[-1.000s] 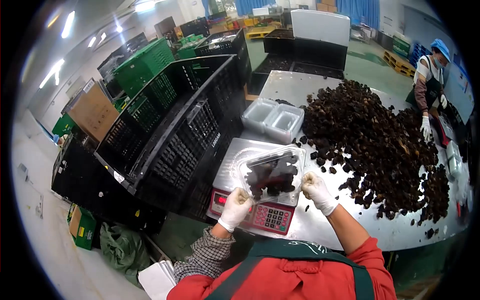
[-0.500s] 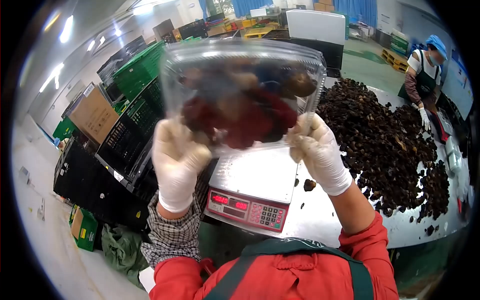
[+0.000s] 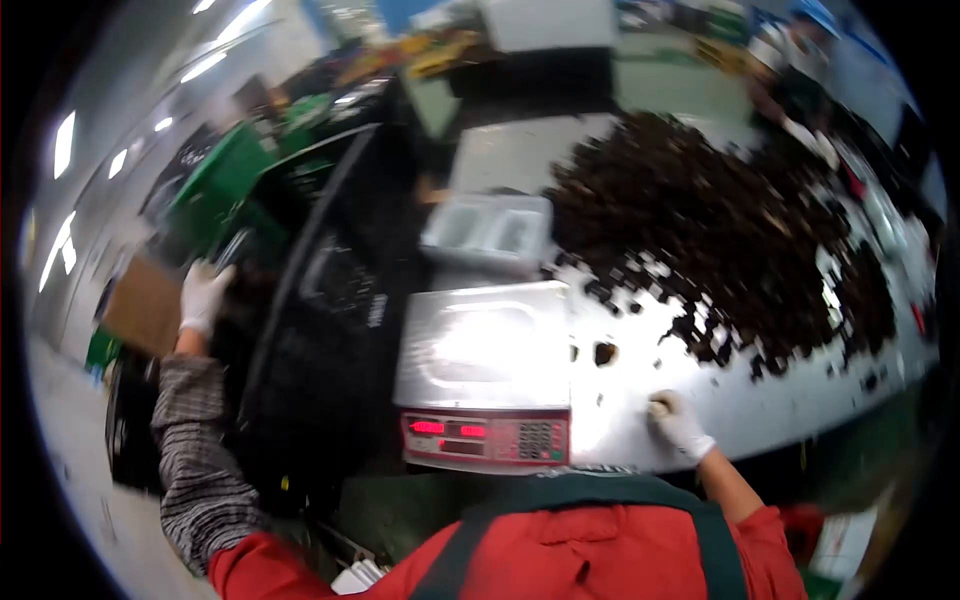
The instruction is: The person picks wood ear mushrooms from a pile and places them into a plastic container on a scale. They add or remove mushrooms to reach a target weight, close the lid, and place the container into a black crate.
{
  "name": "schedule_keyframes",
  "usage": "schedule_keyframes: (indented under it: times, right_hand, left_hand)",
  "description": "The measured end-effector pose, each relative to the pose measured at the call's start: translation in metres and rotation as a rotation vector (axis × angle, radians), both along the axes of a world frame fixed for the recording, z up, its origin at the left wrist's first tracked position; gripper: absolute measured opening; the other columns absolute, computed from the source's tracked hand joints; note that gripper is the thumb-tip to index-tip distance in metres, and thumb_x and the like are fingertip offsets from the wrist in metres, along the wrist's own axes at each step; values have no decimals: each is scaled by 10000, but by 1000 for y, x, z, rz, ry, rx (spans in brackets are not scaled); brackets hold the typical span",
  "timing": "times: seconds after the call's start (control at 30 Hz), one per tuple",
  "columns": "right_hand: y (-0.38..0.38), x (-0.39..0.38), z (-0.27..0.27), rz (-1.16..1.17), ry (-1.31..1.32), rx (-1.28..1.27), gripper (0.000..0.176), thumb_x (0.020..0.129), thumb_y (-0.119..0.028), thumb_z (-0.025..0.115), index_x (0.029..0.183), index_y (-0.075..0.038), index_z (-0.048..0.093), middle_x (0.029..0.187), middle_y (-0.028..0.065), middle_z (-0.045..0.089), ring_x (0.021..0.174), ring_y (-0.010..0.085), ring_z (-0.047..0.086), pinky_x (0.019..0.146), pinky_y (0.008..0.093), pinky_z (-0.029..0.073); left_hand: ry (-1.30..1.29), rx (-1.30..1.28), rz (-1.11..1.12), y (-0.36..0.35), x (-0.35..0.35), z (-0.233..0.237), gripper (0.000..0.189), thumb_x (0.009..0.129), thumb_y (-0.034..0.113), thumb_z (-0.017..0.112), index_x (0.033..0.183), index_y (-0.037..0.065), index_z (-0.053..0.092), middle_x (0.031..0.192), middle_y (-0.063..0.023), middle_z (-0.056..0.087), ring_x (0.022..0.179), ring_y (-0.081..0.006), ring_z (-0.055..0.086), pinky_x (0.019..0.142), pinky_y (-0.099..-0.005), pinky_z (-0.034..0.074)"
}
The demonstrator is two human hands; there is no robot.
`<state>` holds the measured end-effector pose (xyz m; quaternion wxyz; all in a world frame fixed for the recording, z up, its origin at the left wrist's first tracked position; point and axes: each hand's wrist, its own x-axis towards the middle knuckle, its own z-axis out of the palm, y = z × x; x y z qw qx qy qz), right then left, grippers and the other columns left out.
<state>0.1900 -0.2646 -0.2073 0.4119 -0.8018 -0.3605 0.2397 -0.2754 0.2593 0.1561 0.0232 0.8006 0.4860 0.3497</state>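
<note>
My left hand (image 3: 203, 297), in a white glove, is stretched far out to the left over the dark crates. At its fingertips a shiny edge of the clear plastic box (image 3: 236, 246) shows, blurred; the hand appears closed on it, and most of the box is hard to make out. My right hand (image 3: 680, 424), also gloved, rests low over the metal table (image 3: 625, 400) with curled fingers and nothing visible in them. Between my hands stands the scale (image 3: 485, 345), its pan bare and its red display lit.
Stacked pale plastic trays (image 3: 488, 228) stand behind the scale. A big heap of dark dried mushroom-like pieces (image 3: 700, 230) covers the table's right side. At left are a tall black crate (image 3: 335, 290), a green crate (image 3: 222, 185) and a cardboard box (image 3: 140, 305). A co-worker (image 3: 795, 75) stands far right.
The clear box has left the space above the scale. My left hand has swung left to the crates, while my right hand has let go and dropped to the table. The view has shifted.
</note>
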Motion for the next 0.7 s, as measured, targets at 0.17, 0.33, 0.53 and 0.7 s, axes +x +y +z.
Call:
schedule_keyframes:
  times: [0.17,0.33,0.53,0.7]
  right_hand:
    - [-14,-51,5,-66,-600,161,134,729,-45,615,861,-66,612,885,96,605,805,305,578,702,411,468]
    - [-10,-51,2,-128,-640,142,157,693,-40,618,849,-63,614,871,86,588,807,295,570,716,402,463]
    - [-9,-51,2,-144,-596,145,170,674,-17,618,837,-64,612,862,86,584,799,303,567,699,405,466]
    - [-9,-51,1,-142,-617,151,175,660,-21,619,828,-66,608,864,87,582,797,305,568,695,406,467]
  left_hand:
    - [-395,-991,71,33,-8,-74,198,875,201,607,865,8,648,807,-89,627,712,-196,597,573,-300,447]
    - [-297,-1070,207,101,-68,-136,211,897,215,582,925,17,651,785,-101,615,728,-206,590,597,-304,448]
    - [-60,-893,281,144,-92,-143,237,902,239,576,959,20,647,766,-107,601,714,-212,580,592,-311,445]
    - [327,-606,272,199,-96,-117,260,906,259,571,988,23,643,751,-112,590,702,-216,571,588,-317,444]
